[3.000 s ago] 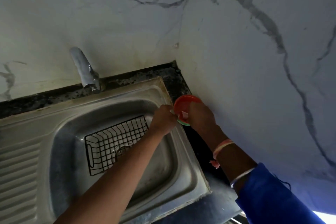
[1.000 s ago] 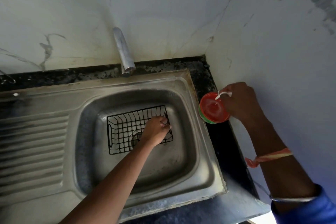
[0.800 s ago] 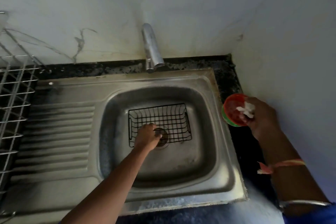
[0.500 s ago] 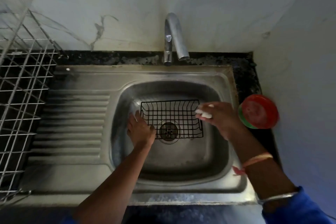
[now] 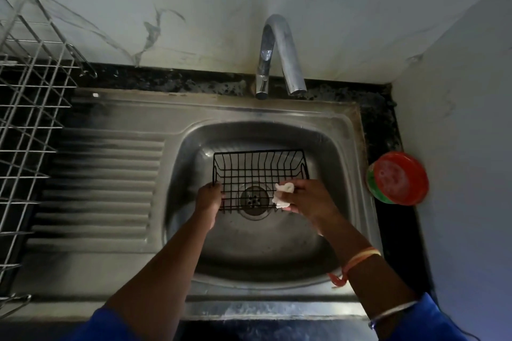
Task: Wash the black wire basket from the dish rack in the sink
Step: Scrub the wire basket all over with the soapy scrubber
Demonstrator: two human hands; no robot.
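Observation:
The black wire basket (image 5: pixel 259 171) lies in the steel sink basin (image 5: pixel 327 152), over the drain. My left hand (image 5: pixel 209 198) grips the basket's near left corner. My right hand (image 5: pixel 307 199) is closed around a small white scrub pad (image 5: pixel 283 194) and presses it against the basket's near right side. The basket's far rim tilts up a little toward the tap.
A chrome tap (image 5: pixel 277 55) stands behind the basin, with no water visible. A red and green soap tub (image 5: pixel 397 177) sits on the black counter at the right wall. The ridged drainboard (image 5: pixel 105 183) and a silver dish rack (image 5: pixel 27 108) lie to the left.
My right hand left the soap tub and came into the sink with the white pad. My left hand slid to the basket's near left corner and took hold. The view swung left.

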